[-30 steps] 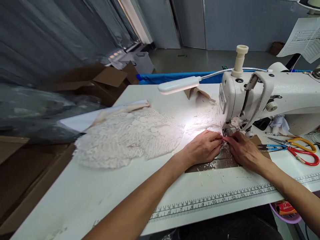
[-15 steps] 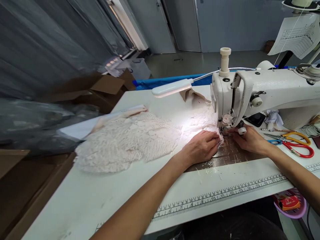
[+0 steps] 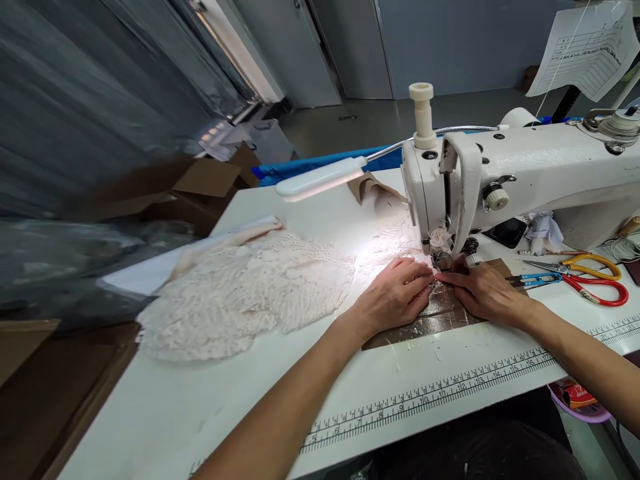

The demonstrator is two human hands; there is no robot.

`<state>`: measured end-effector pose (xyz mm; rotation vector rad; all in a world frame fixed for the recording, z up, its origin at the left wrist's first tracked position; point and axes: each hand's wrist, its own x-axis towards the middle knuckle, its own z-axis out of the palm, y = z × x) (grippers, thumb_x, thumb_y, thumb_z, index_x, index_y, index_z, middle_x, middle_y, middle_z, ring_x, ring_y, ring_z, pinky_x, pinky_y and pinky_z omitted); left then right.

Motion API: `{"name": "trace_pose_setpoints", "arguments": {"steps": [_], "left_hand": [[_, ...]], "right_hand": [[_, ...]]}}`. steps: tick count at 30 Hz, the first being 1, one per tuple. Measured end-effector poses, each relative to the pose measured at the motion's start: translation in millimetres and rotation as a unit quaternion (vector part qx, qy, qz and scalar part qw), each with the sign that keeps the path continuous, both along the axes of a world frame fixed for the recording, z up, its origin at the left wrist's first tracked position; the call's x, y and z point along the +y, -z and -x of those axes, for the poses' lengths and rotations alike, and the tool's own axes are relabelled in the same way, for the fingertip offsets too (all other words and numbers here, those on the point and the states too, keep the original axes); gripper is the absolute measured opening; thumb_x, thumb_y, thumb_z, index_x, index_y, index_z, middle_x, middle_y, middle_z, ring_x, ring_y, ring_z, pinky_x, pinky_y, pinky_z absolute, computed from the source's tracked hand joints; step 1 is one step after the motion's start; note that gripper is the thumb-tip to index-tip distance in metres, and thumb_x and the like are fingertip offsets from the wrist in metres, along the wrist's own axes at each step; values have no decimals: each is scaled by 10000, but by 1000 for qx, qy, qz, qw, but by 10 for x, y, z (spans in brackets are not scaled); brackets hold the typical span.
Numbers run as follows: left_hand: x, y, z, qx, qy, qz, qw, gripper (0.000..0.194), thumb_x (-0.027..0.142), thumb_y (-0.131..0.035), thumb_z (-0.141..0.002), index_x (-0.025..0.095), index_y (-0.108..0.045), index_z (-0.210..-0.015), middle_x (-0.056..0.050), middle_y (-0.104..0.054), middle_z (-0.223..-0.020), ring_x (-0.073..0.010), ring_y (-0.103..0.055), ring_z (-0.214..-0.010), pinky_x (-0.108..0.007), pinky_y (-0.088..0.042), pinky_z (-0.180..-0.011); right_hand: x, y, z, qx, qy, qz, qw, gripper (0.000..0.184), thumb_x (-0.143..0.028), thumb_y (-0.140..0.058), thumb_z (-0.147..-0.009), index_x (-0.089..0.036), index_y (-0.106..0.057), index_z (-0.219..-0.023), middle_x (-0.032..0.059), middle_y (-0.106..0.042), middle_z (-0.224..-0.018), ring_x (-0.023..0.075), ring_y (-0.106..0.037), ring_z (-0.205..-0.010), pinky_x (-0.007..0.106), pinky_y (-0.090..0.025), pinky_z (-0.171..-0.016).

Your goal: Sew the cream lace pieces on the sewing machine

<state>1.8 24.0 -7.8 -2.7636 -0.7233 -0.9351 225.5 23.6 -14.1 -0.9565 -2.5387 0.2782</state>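
Note:
Pale, ruffled lace fabric [image 3: 250, 287] lies across the table and runs up to the needle area of a white sewing machine [image 3: 545, 167]. Over the lace just left of the presser foot, my left hand [image 3: 397, 293] is closed, its curled fingers gripping the fabric's edge. My right hand [image 3: 483, 290] comes in from the other side, fingertips pinched at the same edge in front of the foot. The two hands nearly meet there. Exactly how the cloth sits between the fingertips is partly hidden. A small pink fabric rose [image 3: 440, 238] is on the machine head.
A lit lamp [image 3: 323, 179] shines on the lace. Red-and-yellow scissors [image 3: 595, 277] and blue thread snips [image 3: 540, 279] lie right of my right hand. A printed ruler [image 3: 425, 400] follows the table's front edge. Cardboard boxes [image 3: 207, 179] stand at the left.
My right hand has come from beside the machine's needle area to the lace edge in front of the foot, near my left hand. The view has shifted slightly.

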Motion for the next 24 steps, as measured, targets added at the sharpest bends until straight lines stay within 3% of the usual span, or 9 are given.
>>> {"name": "trace_pose_setpoints", "arguments": {"steps": [4,10,19,24], "left_hand": [[-10,-112,-4,-16,-42,6,999,123,182,-542,-919,109,-613,-988,-119,-686,-953,-214,-660,-847,-386,-579,-712],[-44,-289,-49,-35,-79,72,994,147,162,-497,-939,155,-626,-870,-45,-667,-826,-143,-644,-740,-278,-562,-617],[-7,-122,-49,20,-77,164,983,152,187,-513,-930,156,-656,-970,-69,-683,-921,-168,-663,-823,-292,-584,-671],[10,-102,-54,-23,-87,176,980,149,191,-528,-916,178,-675,-897,-42,-693,-866,-144,-661,-750,-261,-560,-612]], "right_hand": [[-20,-45,-10,35,6,46,998,381,-177,-418,-926,-172,-655,-1224,125,-589,-996,179,-550,-802,333,-503,-757],[3,-155,-36,149,89,144,974,278,-154,-446,-877,-158,-707,-972,58,-576,-845,134,-543,-727,262,-463,-701],[-12,-175,-38,168,98,176,965,237,-126,-510,-854,-158,-725,-947,63,-602,-858,135,-533,-751,249,-430,-738],[-36,-217,-27,147,105,187,966,228,-99,-518,-856,-161,-726,-928,61,-598,-854,130,-525,-727,247,-427,-738]]}}
